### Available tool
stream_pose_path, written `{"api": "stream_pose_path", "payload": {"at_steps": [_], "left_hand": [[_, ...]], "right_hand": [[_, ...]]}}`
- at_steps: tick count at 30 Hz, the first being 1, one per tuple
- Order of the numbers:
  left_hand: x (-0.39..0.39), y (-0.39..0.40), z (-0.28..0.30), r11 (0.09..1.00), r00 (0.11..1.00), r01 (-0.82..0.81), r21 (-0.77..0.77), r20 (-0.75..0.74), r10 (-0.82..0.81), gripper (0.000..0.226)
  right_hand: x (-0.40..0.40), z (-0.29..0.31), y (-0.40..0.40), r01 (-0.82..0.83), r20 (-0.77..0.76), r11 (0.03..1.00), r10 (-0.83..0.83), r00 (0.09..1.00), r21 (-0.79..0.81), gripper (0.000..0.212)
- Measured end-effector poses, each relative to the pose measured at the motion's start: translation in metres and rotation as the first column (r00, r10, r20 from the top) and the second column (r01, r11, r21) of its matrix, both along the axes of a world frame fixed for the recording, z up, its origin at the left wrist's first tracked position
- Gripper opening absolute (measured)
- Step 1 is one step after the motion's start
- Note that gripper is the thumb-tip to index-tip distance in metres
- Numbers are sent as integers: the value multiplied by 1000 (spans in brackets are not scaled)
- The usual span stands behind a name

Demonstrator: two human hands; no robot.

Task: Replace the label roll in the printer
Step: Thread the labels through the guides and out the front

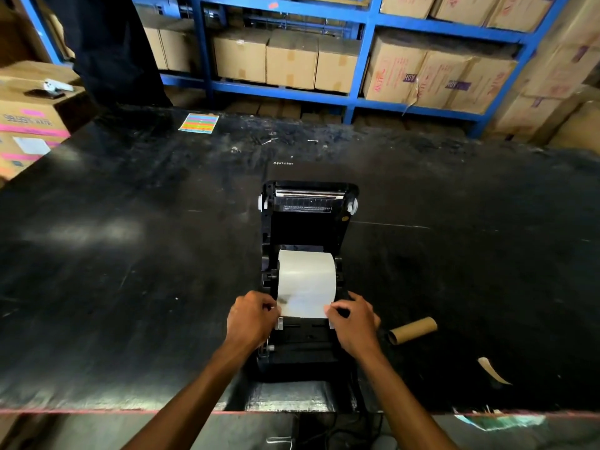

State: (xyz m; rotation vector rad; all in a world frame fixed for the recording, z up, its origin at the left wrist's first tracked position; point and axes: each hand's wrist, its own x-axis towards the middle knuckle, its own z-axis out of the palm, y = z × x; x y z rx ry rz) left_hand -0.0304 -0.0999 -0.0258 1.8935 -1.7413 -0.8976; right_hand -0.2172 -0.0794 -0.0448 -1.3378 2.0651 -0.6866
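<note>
A black label printer point(306, 222) stands open on the dark table, its lid tipped back away from me. A white label roll point(306, 274) sits in its bay, with the loose end of the paper pulled toward me. My left hand point(251, 319) pinches the paper's left corner, and my right hand point(354, 319) pinches its right corner, just above the printer's front guides. A bare cardboard core point(412, 330) lies on the table to the right of the printer.
A torn paper scrap point(493, 371) lies at the right near the table's front edge. A coloured sticker sheet point(198, 122) rests at the far side. Cardboard boxes point(29, 121) stand at the left, blue shelving point(354, 92) with cartons behind. Cables point(324, 430) hang below the table edge.
</note>
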Motion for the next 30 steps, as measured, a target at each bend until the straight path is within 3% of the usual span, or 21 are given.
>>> {"api": "stream_pose_path", "payload": {"at_steps": [4, 9, 15, 21, 26, 30], "left_hand": [[0, -3, 4, 998, 1000, 10, 63, -6, -9, 17], [2, -7, 6, 992, 999, 40, 119, 20, -43, 23], [2, -6, 5, 994, 999, 38, 106, 7, -39, 17], [6, -5, 5, 992, 997, 76, 96, -11, -76, 22], [5, -7, 5, 994, 996, 88, 71, 16, -89, 16], [7, -11, 4, 991, 993, 118, 65, -5, -118, 23]], "right_hand": [[-4, 4, -1, -33, 10, 999, 32, 999, 24, 11], [-6, 6, -3, -25, 210, 1000, 21, 977, 17, 23], [-15, 19, -4, -123, 359, 981, 61, 931, 151, 10], [-20, 19, -9, -162, 382, 973, 90, 920, 162, 6], [-18, 13, -11, -161, 230, 977, 126, 965, 142, 12], [-22, 15, -11, -166, 234, 975, 129, 963, 145, 12]]}}
